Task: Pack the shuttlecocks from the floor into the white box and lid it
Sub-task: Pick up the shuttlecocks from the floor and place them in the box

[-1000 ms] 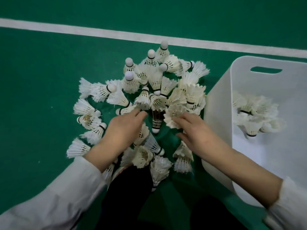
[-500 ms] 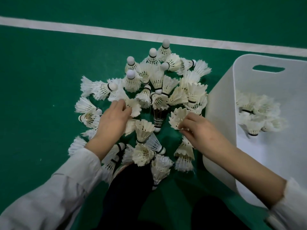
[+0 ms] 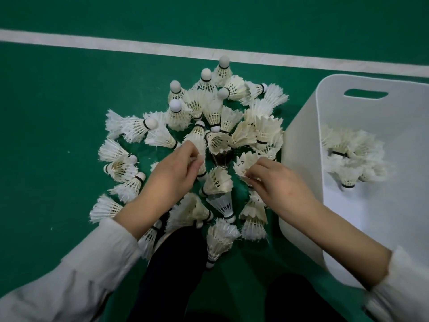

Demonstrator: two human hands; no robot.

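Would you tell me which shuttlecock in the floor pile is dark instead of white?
The dark-feathered shuttlecock mid-pile between both hands; all others are white.

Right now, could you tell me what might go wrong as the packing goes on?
Both hands, left and right, pinch shuttlecocks by their feathers, which may bend. The floor pile lies tangled, so lifting one could drag others. No lid is in view for the box.
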